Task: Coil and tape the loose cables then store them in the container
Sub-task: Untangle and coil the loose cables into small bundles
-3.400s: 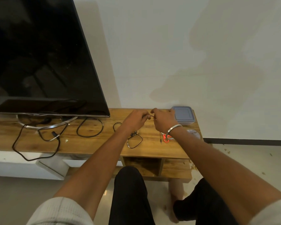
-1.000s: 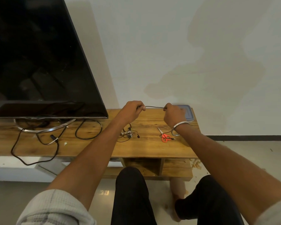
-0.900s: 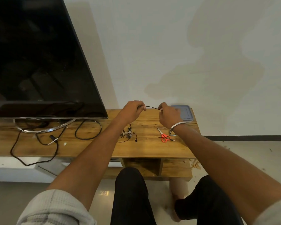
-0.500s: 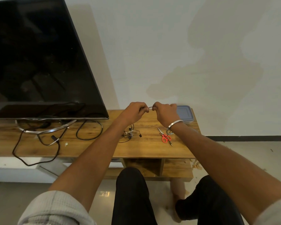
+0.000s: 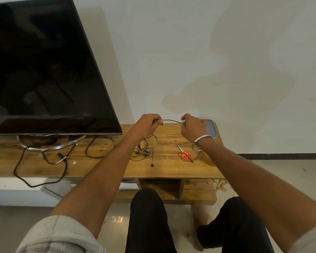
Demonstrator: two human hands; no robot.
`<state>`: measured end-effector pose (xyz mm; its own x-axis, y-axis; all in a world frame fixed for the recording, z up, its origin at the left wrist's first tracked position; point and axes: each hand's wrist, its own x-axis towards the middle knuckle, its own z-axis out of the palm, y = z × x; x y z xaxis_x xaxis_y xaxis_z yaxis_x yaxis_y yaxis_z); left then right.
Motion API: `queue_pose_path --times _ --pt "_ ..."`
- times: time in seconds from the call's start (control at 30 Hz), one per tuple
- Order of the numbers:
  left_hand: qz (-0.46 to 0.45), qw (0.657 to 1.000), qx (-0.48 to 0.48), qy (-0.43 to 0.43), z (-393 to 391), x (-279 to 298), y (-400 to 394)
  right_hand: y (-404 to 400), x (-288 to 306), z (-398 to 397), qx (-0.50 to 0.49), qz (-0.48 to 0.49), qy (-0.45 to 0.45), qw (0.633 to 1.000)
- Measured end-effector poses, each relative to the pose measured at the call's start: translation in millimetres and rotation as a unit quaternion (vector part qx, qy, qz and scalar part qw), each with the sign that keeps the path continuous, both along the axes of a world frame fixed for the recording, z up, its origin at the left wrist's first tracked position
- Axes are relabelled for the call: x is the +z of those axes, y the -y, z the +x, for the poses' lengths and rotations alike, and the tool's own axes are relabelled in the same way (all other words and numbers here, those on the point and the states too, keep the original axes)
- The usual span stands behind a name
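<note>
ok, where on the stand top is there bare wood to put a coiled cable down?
Bare wood lies between the tangle of thin wires and the scissors, and along the front edge of the stand below both. The left end is crowded: TV base and black cables. The back right corner holds the container.

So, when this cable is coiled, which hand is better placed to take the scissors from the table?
Probably the right hand. The scissors lie just below its wrist, while the left hand pinches the thin black cable farther away, above the tangled wires. It must release the cable first.
</note>
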<state>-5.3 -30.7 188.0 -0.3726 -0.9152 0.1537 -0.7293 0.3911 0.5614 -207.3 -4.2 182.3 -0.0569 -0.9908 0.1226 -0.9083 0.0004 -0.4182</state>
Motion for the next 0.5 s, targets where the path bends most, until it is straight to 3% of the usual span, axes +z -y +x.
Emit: queue_pose_path --times 0.1,0.23,0.5 --pt "-0.007 1.0 -0.013 0.004 -7.5 2.8 -2.0 -2.2 1.3 12.1 0.059 0.009 0.033 0.998" --pt "-0.015 0.999 -0.028 0.022 -16.0 5.9 -2.8 -0.6 2.2 26.1 0.13 -0.022 0.0 0.991" --pt "-0.007 0.999 -0.023 0.023 -13.1 7.2 -9.2 2.0 6.2 21.4 0.083 -0.042 -0.055 0.994"
